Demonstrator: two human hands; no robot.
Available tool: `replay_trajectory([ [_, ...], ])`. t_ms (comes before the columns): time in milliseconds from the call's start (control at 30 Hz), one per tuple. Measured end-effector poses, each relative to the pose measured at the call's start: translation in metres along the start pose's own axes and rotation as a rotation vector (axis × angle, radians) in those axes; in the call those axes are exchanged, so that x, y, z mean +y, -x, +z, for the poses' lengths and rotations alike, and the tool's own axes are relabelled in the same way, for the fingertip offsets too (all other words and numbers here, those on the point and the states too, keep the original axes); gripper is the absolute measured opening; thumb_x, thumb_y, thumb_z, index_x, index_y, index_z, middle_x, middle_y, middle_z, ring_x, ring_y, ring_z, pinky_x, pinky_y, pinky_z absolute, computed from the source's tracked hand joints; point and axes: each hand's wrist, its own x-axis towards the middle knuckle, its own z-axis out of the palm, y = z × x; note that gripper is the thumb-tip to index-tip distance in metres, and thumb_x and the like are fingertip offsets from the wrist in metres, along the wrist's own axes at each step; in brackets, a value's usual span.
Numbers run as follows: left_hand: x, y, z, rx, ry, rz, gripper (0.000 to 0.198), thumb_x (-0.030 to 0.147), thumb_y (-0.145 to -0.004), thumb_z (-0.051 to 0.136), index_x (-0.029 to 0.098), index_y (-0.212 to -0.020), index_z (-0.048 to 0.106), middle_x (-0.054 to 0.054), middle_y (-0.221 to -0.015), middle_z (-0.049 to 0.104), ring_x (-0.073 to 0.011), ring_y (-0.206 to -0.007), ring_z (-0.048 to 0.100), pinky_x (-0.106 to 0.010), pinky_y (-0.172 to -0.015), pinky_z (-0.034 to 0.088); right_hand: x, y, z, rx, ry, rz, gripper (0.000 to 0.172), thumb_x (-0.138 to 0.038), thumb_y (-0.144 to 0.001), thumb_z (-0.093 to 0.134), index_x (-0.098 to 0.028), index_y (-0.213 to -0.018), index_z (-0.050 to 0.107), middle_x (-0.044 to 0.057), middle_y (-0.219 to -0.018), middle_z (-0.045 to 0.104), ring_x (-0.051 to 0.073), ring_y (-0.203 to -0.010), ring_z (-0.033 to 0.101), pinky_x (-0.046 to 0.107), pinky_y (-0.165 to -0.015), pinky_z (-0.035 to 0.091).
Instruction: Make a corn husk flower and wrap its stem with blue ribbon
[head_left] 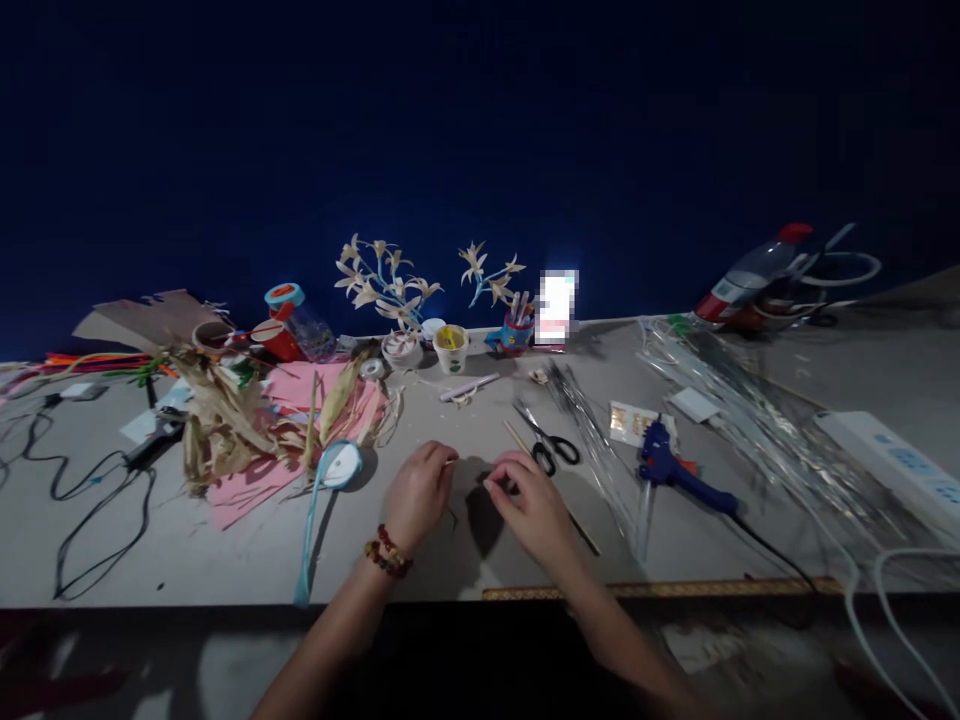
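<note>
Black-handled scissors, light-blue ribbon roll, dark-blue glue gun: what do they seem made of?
Black-handled scissors: blades likely metal, with a grey sheen; handles probably plastic, dark and smooth.
Light-blue ribbon roll: fabric or plastic, unclear which; its loose end trails as a thin, slightly glossy strip.
Dark-blue glue gun: probably hard plastic, judging by its moulded body and even colour.

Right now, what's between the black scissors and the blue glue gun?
Thin, shiny strands lie between the scissors and the glue gun, as the head view shows.
</note>
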Motion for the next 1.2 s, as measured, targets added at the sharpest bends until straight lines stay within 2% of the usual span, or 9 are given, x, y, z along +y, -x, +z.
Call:
replay_trajectory([
  [100, -0.007, 0.011, -0.005, -0.157, 0.089, 0.155, 0.03, 0.004, -0.09, 0.048, 0.02, -0.107, 0.066, -0.009, -0.107, 0.065, -0.0226, -0.102, 0.06, -0.036, -0.09, 0.049, 0.016, 0.005, -0.001, -0.019, -0.056, 0.059, 0.009, -0.023, -0.092, 0.056, -0.021, -0.084, 0.061, 0.006, -0.094, 0.063, 0.021, -0.086, 0.062, 0.031, -0.074, 0.05],
  [233, -0.012, 0.025, -0.021, -0.355, 0.009, 0.328, 0.037, 0.002, -0.088, 0.05, 0.023, -0.113, 0.067, -0.009, -0.121, 0.063, -0.0243, -0.111, 0.054, -0.04, -0.097, 0.046, 0.023, 0.015, 0.0, -0.037, -0.113, 0.082, 0.009, -0.025, -0.092, 0.056, -0.022, -0.085, 0.061, 0.006, -0.094, 0.064, 0.021, -0.086, 0.062, 0.029, -0.071, 0.049],
  [333, -0.015, 0.024, -0.029, -0.481, -0.134, 0.435, 0.028, 0.01, -0.09, 0.055, 0.023, -0.113, 0.066, -0.009, -0.125, 0.062, -0.0261, -0.111, 0.053, -0.041, -0.096, 0.045, 0.024, 0.019, 0.002, -0.064, -0.129, 0.087, 0.008, -0.024, -0.092, 0.057, -0.022, -0.086, 0.061, 0.005, -0.091, 0.065, 0.021, -0.085, 0.062, 0.029, -0.07, 0.048],
  [467, -0.016, 0.015, -0.029, -0.545, -0.239, 0.519, 0.011, 0.02, -0.093, 0.057, 0.02, -0.098, 0.067, -0.01, -0.111, 0.065, -0.026, -0.103, 0.055, -0.039, -0.089, 0.045, 0.024, 0.02, 0.006, -0.082, -0.148, 0.077, 0.009, -0.025, -0.091, 0.058, -0.022, -0.083, 0.061, 0.004, -0.087, 0.065, 0.02, -0.081, 0.062, 0.031, -0.073, 0.049],
  [533, -0.013, 0.01, -0.027, -0.531, -0.171, 0.451, 0.01, 0.02, -0.094, 0.056, 0.019, -0.093, 0.066, -0.008, -0.099, 0.067, -0.0242, -0.096, 0.058, -0.037, -0.085, 0.045, 0.019, 0.023, 0.006, -0.08, -0.163, 0.075, 0.009, -0.026, -0.092, 0.057, -0.022, -0.085, 0.061, 0.004, -0.086, 0.065, 0.02, -0.08, 0.062, 0.03, -0.072, 0.049],
  [633, -0.002, 0.007, -0.027, -0.402, 0.082, 0.221, 0.012, 0.015, -0.094, 0.054, 0.018, -0.092, 0.065, -0.005, -0.088, 0.068, -0.02, -0.086, 0.061, -0.033, -0.08, 0.047, 0.002, 0.027, 0.0, -0.052, -0.159, 0.032, 0.009, -0.025, -0.093, 0.057, -0.022, -0.085, 0.061, 0.004, -0.09, 0.066, 0.02, -0.085, 0.063, 0.031, -0.075, 0.05],
  [833, 0.036, 0.01, -0.032, -0.156, 0.579, -0.095, 0.007, 0.022, -0.089, 0.064, 0.019, -0.093, 0.069, -0.004, -0.089, 0.071, -0.0168, -0.084, 0.064, -0.028, -0.078, 0.048, -0.035, 0.026, -0.02, 0.03, -0.014, -0.093, 0.008, -0.018, -0.088, 0.06, -0.023, -0.082, 0.062, 0.008, -0.109, 0.064, 0.026, -0.106, 0.059, 0.041, -0.092, 0.045],
  [1067, 0.051, 0.016, -0.03, -0.17, 1.089, -0.403, 0.018, 0.029, -0.081, 0.076, 0.017, -0.094, 0.071, -0.003, -0.083, 0.07, -0.0138, -0.078, 0.062, -0.024, -0.072, 0.047, -0.037, 0.023, -0.025, 0.009, -0.218, -0.039, 0.01, -0.02, -0.09, 0.059, -0.023, -0.081, 0.059, 0.004, -0.088, 0.065, 0.021, -0.087, 0.062, 0.035, -0.08, 0.048],
  [1200, 0.054, 0.016, -0.026, -0.137, 1.196, -0.487, 0.016, 0.027, -0.076, 0.081, 0.016, -0.085, 0.073, -0.002, -0.077, 0.07, -0.0108, -0.072, 0.06, -0.02, -0.067, 0.046, -0.041, 0.02, -0.026, 0.01, -0.223, -0.036, 0.011, -0.02, -0.091, 0.057, -0.023, -0.081, 0.058, 0.005, -0.093, 0.063, 0.022, -0.092, 0.062, 0.035, -0.083, 0.048],
])
